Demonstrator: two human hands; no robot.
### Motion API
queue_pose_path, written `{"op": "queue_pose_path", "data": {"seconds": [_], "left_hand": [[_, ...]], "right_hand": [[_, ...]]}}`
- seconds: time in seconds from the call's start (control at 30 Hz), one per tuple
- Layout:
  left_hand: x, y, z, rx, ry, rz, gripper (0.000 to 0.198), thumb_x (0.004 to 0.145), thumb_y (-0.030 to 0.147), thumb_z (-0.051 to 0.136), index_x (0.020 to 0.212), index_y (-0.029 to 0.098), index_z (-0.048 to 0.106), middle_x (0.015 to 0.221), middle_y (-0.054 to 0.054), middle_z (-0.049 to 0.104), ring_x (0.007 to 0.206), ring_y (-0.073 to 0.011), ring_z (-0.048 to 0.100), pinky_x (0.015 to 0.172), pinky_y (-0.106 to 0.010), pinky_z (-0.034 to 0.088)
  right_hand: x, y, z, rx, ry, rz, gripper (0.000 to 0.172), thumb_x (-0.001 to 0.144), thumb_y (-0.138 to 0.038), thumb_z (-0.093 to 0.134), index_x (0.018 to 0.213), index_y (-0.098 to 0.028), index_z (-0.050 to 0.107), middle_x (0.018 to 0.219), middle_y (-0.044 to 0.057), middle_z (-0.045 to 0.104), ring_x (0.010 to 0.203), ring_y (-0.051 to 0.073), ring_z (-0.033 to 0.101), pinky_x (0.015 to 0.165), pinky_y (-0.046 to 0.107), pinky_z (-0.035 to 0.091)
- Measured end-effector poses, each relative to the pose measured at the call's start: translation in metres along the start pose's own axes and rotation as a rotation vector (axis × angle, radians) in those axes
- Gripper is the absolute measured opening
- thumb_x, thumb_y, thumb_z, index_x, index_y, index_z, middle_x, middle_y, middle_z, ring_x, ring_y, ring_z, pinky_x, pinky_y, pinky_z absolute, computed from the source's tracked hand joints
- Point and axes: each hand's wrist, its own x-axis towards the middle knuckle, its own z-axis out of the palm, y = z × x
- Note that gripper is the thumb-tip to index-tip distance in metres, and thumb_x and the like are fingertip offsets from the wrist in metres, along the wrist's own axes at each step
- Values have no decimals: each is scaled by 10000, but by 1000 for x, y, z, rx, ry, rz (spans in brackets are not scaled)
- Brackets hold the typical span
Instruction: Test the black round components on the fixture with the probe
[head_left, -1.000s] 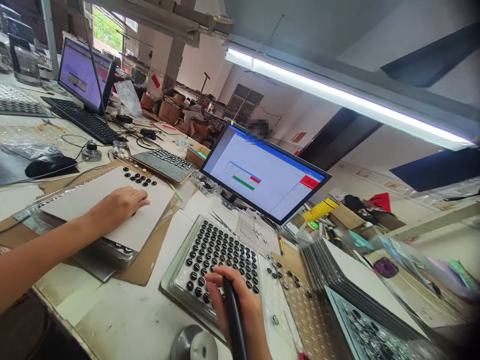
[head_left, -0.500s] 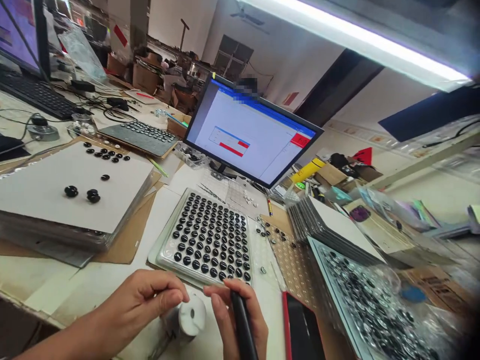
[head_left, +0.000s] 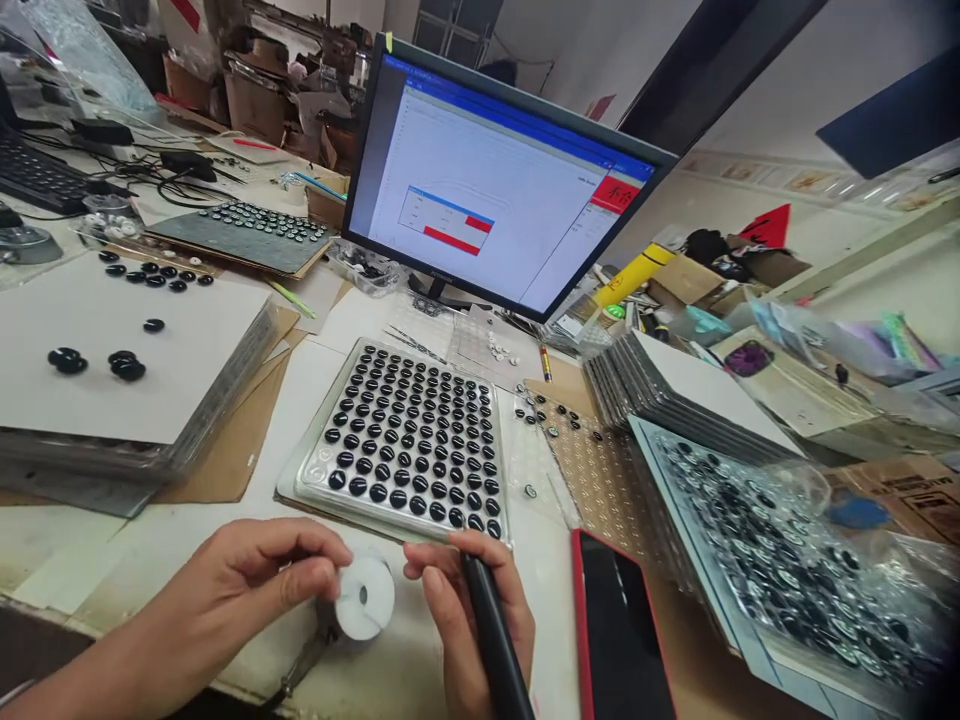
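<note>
My left hand [head_left: 247, 575] is closed in a pinch, thumb and forefinger bent together at the left rim of a white round disc-topped fixture [head_left: 365, 597] with a small hole in its middle. Whatever lies between those fingertips is hidden. A black pen-shaped tool [head_left: 491, 625] slants through my right hand [head_left: 469, 620], whose fingers are wrapped round it just right of the fixture. Beyond both hands, a clear tray [head_left: 319, 480] bears rows of glossy black button-like pieces [head_left: 405, 440], with two bare places near its left front corner.
A computer monitor [head_left: 495, 180] stands behind the tray. To the left is a stack of sheets [head_left: 180, 400] with loose black pieces on top. A red-edged phone [head_left: 622, 620] lies at right, near a heap of black pieces [head_left: 802, 570] and a stack of panels [head_left: 705, 390].
The view has tilted down and come closer, so the monitor looks larger and higher. Both hands keep nearly the same pose, the right still around the black pen-shaped tool.
</note>
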Motion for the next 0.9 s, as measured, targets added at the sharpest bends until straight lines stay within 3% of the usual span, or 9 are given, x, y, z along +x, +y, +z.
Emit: {"op": "queue_pose_path", "data": {"seconds": [0.1, 0.17, 0.27, 0.37, 0.5, 0.63, 0.8, 0.9], "left_hand": [[-6, -11, 14, 43, 183, 111, 69, 780, 403, 689, 759, 352, 731, 723, 20, 727, 732, -214, 675, 653, -295, 568], [-10, -22, 26, 64, 292, 174, 57, 784, 400, 688, 799, 363, 729, 806, -1, 751, 920, -272, 673, 781, -383, 573], [-14, -40, 41, 103, 332, 234, 95, 797, 351, 687, 883, 386, 709, 1078, -18, 729, 1144, -306, 585, 925, -478, 514], [-13, -51, 46, 113, 366, 276, 234, 783, 307, 713, 949, 464, 664, 1255, 29, 629, 1186, -271, 544, 929, -454, 514], [-12, -50, 40, 168, 307, 324, 296, 791, 349, 695, 1035, 505, 638, 1188, 11, 653, 1144, -280, 565, 901, -456, 524], [-17, -42, 28, 380, 278, 426, 353, 867, 298, 588, 1157, 498, 608, 1222, 4, 653, 1163, -293, 536, 1006, -508, 420], [-17, -35, 22, 458, 194, 447, 358, 821, 160, 646, 1081, 399, 584, 1039, 30, 691, 1088, -227, 572, 984, -362, 447], [-14, -31, 25, 489, 196, 505, 335, 814, 101, 643, 1065, 311, 572, 1080, 15, 650, 1101, -172, 549, 975, -237, 431]], "right_hand": [[-1, 2, -2, -34, -17, -18, 275, 829, -457, 675, 999, -271, 564, 789, 9, 762, 686, 191, 691, 752, 344, 514], [-2, 3, -3, -48, -24, -40, 257, 838, -453, 667, 1004, -287, 561, 796, -6, 762, 683, 182, 691, 780, 345, 507], [-3, 3, -2, -59, -31, -64, 227, 853, -442, 653, 1008, -304, 562, 801, -24, 760, 680, 167, 690, 802, 327, 496], [-7, 1, -1, -102, -27, -51, 206, 859, -424, 648, 1021, -329, 562, 819, -43, 759, 724, 165, 693, 726, 279, 482], [-11, -2, 0, -160, -6, -49, 187, 862, -388, 645, 1025, -344, 565, 839, -58, 755, 766, 167, 691, 769, 281, 452], [-9, -5, -1, -130, -55, -66, 210, 860, -274, 643, 1042, -348, 569, 864, -74, 755, 797, 141, 695, 839, 260, 437], [-3, -11, 0, -93, -113, -127, 352, 809, -84, 608, 1065, -324, 581, 873, -70, 751, 799, 114, 704, 782, 203, 510], [-2, -11, 2, -86, -110, -142, 370, 797, -63, 598, 1069, -313, 589, 873, -66, 747, 796, 105, 709, 774, 183, 526]]}}
